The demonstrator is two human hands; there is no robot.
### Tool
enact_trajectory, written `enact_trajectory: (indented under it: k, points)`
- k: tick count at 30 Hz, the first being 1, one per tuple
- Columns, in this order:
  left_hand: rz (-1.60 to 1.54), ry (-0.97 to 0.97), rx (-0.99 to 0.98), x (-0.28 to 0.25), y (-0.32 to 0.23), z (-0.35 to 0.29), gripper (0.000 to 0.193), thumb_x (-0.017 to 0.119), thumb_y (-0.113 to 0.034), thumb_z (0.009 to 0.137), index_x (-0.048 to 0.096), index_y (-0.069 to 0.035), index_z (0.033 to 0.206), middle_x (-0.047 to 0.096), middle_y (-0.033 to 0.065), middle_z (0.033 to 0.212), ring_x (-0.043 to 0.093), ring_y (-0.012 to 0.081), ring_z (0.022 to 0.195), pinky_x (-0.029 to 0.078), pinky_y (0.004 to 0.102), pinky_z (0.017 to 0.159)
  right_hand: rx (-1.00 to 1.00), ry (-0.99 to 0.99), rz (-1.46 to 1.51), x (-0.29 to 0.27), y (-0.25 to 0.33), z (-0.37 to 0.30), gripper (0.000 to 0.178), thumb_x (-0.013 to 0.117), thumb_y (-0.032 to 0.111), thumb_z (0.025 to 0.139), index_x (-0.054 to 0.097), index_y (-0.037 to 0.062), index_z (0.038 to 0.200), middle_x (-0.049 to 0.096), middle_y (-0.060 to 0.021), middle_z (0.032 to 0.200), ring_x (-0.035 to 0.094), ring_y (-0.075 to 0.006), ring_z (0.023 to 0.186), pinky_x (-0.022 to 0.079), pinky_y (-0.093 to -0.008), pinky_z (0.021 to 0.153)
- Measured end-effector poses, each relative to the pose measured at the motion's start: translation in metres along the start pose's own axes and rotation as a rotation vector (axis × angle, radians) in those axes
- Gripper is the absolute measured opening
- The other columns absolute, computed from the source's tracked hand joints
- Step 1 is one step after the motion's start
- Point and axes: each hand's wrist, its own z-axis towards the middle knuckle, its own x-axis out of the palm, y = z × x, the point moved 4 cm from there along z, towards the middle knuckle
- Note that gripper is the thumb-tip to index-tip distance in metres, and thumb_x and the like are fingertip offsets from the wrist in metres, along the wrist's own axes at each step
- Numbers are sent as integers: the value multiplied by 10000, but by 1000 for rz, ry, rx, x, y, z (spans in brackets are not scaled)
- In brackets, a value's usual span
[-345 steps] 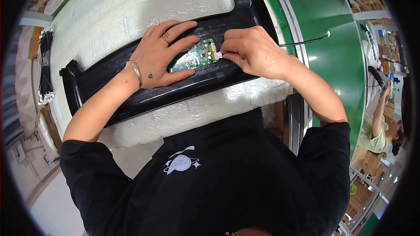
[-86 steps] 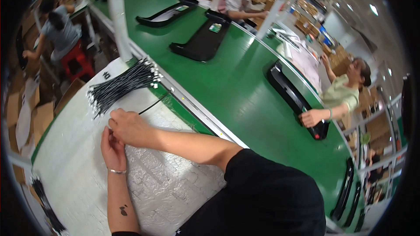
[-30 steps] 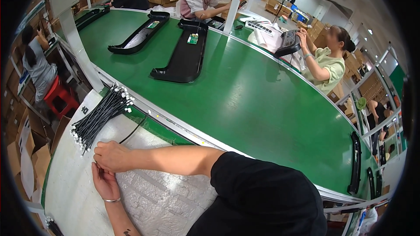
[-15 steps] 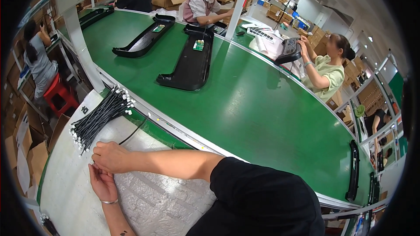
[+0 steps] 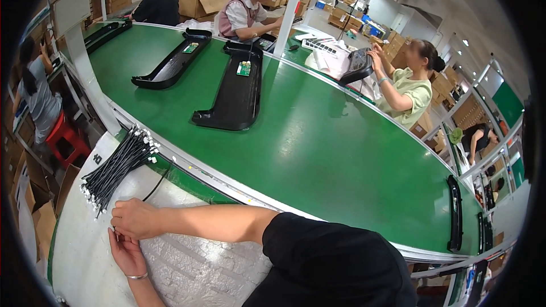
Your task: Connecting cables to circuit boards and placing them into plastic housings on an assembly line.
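Observation:
Over the left part of the white worktop [image 5: 187, 276], my two hands meet. My right hand [image 5: 135, 218] is closed round a thin black cable [image 5: 154, 189], whose free length trails out behind it toward the green strip. Just below, my left hand [image 5: 126, 254], with a silver bracelet at the wrist, pinches at the cable's end against the right fingers. The connector there is hidden by my fingers. A bundle of black cables [image 5: 118, 165] with white plugs at both ends lies just beyond my hands.
Past a white rail runs a green conveyor [image 5: 324, 165] bearing black housings [image 5: 230, 94], some with a green circuit board [image 5: 243, 68]. One co-worker [image 5: 406, 88] holds a black housing at the far side; another [image 5: 244, 14] sits farther left. A white post [image 5: 85, 71] stands at left.
The whole view has shifted, so the scene sits a little more to the left and lower. Both hands stay together at the cable, their fingers only slightly moved.

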Motion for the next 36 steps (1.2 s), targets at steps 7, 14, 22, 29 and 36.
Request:
enact_trajectory:
  k: [7, 14, 22, 29, 36]
  points:
    - [-7, -17, -2, -6, 4, 2, 222, 447, -217, 971, 545, -26, 1029, 596, 58, 1011, 593, 141, 939, 504, 281, 809, 27, 20, 46, 11, -8, -1, 146, 603, 187, 754, 571, 65, 681, 551, -52, 746, 543, -230, 788, 465, -346, 655]
    - [34, 9, 19, -2, -1, 0, 224, 449, -223, 972, 540, -24, 1019, 588, 58, 1005, 590, 148, 933, 508, 290, 817, 55, 5, 89, 11, -8, 2, 127, 611, 177, 731, 577, 64, 684, 553, -58, 752, 555, -242, 785, 471, -360, 672]
    - [-15, -44, 17, 3, 2, 0, 232, 457, -237, 971, 536, -21, 1003, 587, 59, 994, 594, 147, 909, 513, 282, 800, 39, -18, 128, 7, -11, 3, 131, 619, 172, 734, 582, 64, 673, 550, -53, 732, 556, -243, 776, 471, -358, 665]
    - [18, -24, 8, 2, 2, -1, 236, 455, -238, 972, 534, -17, 991, 585, 65, 1002, 595, 147, 926, 515, 276, 801, 23, -47, 113, 11, -10, 0, 138, 622, 164, 735, 582, 65, 648, 555, -47, 716, 556, -235, 761, 474, -358, 637]
    - [14, -4, 16, 3, 0, -3, 237, 462, -233, 968, 541, -20, 1037, 586, 64, 1022, 590, 141, 946, 513, 269, 802, -8, -54, 86, 7, -4, 3, 140, 625, 168, 723, 582, 65, 638, 551, -46, 705, 556, -232, 742, 475, -355, 625]
